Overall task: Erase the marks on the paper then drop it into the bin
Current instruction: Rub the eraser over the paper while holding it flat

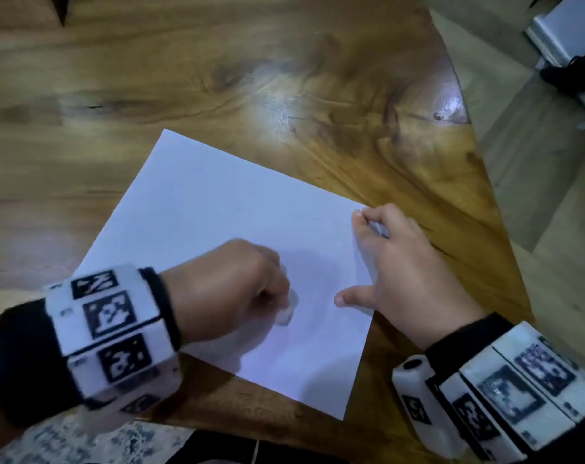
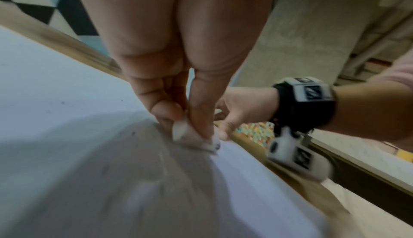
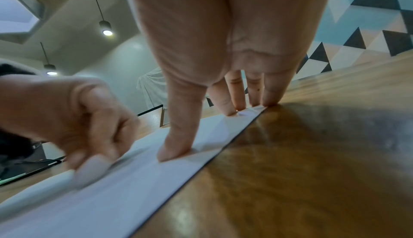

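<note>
Head view shows the sheet of white paper (image 1: 237,249) lying flat and skewed on the wooden table (image 1: 217,78), its right edge close to the table's edge. The left hand (image 1: 230,289) pinches a small white eraser (image 1: 286,313) between thumb and curled fingers, pressing it onto the sheet toward 5 o'clock of its centre. The right hand (image 1: 405,262), at 3 o'clock of the sheet, has its fingers spread and straight; the thumb and fingertips (image 3: 232,107) press the right border down.

No marks can be made out under the eraser; a few dark specks lie toward 12 o'clock of it in the left wrist view. To rub well, I'd judge short strokes running away from the anchoring hand are safest, so the paper stays taut and does not buckle or tear. Light pressure should do. No bin is in view.
</note>
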